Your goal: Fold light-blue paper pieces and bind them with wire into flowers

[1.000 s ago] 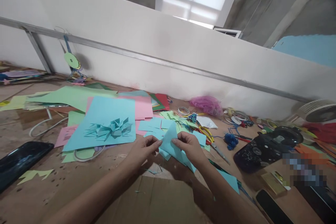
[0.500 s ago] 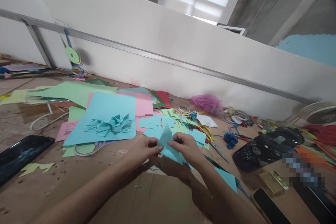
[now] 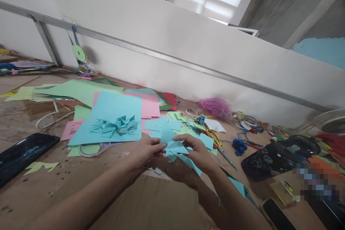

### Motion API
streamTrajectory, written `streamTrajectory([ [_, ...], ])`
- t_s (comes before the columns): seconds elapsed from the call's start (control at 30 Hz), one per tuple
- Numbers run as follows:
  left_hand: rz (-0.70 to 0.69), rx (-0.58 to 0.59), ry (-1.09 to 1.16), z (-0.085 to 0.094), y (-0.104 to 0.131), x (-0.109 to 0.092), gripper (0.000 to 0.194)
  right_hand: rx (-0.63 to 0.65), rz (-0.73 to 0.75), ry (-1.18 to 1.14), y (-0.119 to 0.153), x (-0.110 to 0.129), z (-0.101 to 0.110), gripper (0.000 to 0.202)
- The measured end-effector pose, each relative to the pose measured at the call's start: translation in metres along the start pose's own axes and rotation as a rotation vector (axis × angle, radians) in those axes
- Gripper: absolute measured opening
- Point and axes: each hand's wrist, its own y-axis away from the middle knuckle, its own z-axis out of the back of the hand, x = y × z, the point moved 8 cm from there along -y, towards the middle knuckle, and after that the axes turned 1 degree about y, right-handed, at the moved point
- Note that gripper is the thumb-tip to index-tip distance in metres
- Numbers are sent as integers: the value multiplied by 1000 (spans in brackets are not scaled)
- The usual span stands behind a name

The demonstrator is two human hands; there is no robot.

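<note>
My left hand (image 3: pixel 147 152) and my right hand (image 3: pixel 198 152) both pinch a small piece of light blue paper (image 3: pixel 172 146), folded over between my fingertips just above the brown table (image 3: pixel 81 183). Beyond it lie several loose light blue paper squares (image 3: pixel 161 125). To the left, a folded blue paper flower shape (image 3: pixel 117 126) rests on a large light blue sheet (image 3: pixel 113 111).
Pink (image 3: pixel 149 106) and green sheets (image 3: pixel 78 91) lie at the back left. A black phone (image 3: pixel 23 154) sits at the left. Yellow-handled scissors (image 3: pixel 215 140), blue yarn (image 3: pixel 238 145), a pink bag (image 3: pixel 215 107) and a black device (image 3: pixel 275 156) crowd the right. A white wall (image 3: pixel 172 43) bounds the far edge.
The blue paper stood up as a tall point between my hands; now it is folded down flatter and lower. Both hands keep their pinch and have shifted slightly.
</note>
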Motion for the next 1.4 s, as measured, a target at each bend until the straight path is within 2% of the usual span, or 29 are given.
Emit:
streamTrajectory([
  [0.1,20,13,-12,1,-2,4,29,22,46,53,0,3,-4,21],
  [0.2,10,37,-65,1,-4,4,31,-15,61,43,-1,0,-5,13],
  [0.4,-125,66,-195,-6,-3,-10,32,-156,-95,-49,2,-21,-3,15],
  [0.5,-136,80,-200,-10,-2,-11,34,-234,-151,-41,5,-24,0,17],
  [0.63,-85,113,-195,-11,-4,-2,36,-302,-166,-37,8,-21,2,16],
  [0.73,-74,124,-196,-10,-5,2,37,-323,-170,-39,9,-20,3,16],
  [0.93,-89,84,-208,-10,-1,-3,33,-354,-180,-26,10,-20,4,15],
  [1.1,-104,162,-249,-18,2,-4,30,-364,-190,-18,11,-20,4,15],
  [1.2,-116,150,-250,-18,3,-5,31,-355,-190,-30,11,-21,4,16],
  [1.33,-84,124,-259,-17,3,-5,35,-335,-167,-168,9,-23,1,17],
  [1.4,-94,118,-286,-16,2,-6,35,-330,-168,-285,8,-27,0,24],
])
